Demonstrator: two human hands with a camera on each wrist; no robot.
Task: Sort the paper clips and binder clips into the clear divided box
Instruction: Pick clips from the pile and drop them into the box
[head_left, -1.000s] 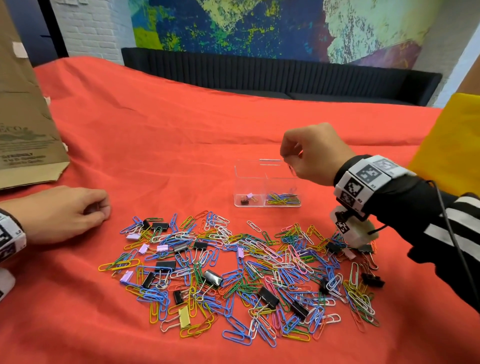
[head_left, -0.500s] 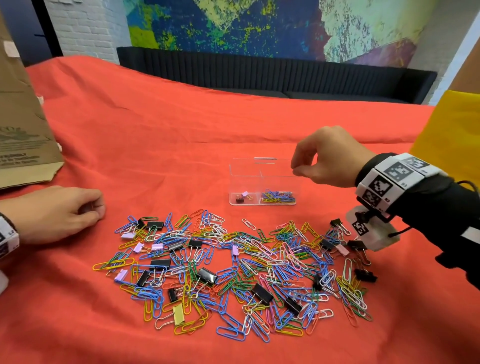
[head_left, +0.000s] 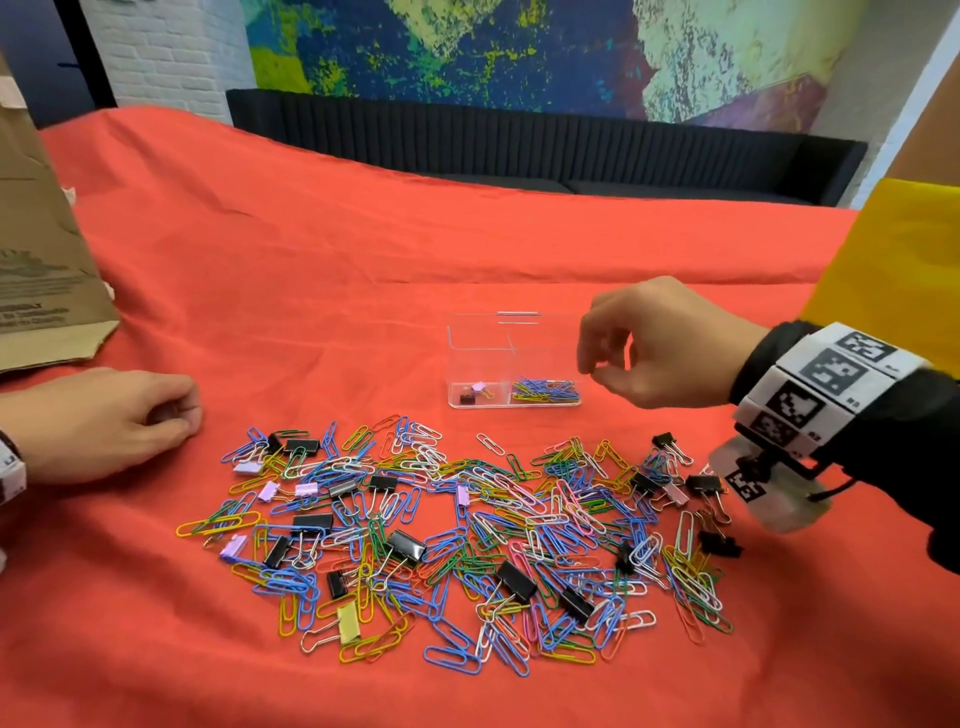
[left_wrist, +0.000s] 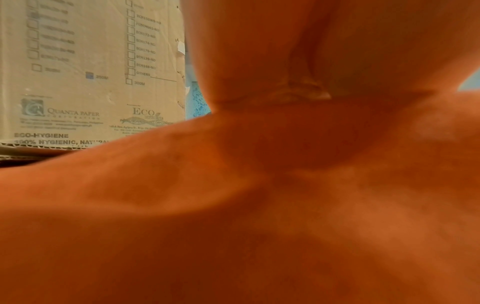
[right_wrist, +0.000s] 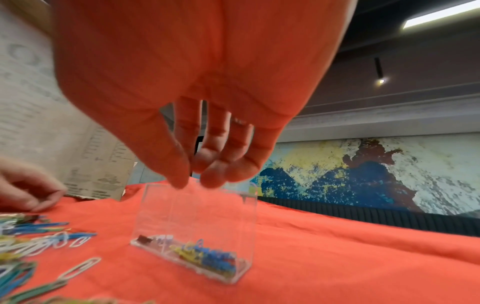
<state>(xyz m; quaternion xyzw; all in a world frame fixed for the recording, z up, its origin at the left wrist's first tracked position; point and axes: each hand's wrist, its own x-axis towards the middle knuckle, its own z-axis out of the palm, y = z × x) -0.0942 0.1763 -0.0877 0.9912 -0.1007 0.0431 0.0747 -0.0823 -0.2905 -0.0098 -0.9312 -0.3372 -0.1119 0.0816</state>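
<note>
Right hand (head_left: 660, 345) in air just right of box (head_left: 511, 358), fingers (right_wrist: 215, 174) loosely curled, nothing held. Left hand (head_left: 106, 421) resting on red cloth (head_left: 363, 249) of tabletop far left, fingers curled under, empty. Box right cell: paper clips (head_left: 545, 391); left cell: two binder clips (head_left: 474, 393). Mixed pile (head_left: 467, 525) spread near side of box. Cardboard (head_left: 41, 270) far left.

The left hand (head_left: 98, 421) is cut off at the picture's left edge. Its wrist view is blurred. The cardboard box (head_left: 41, 260) runs off the counter's far-left corner.
</note>
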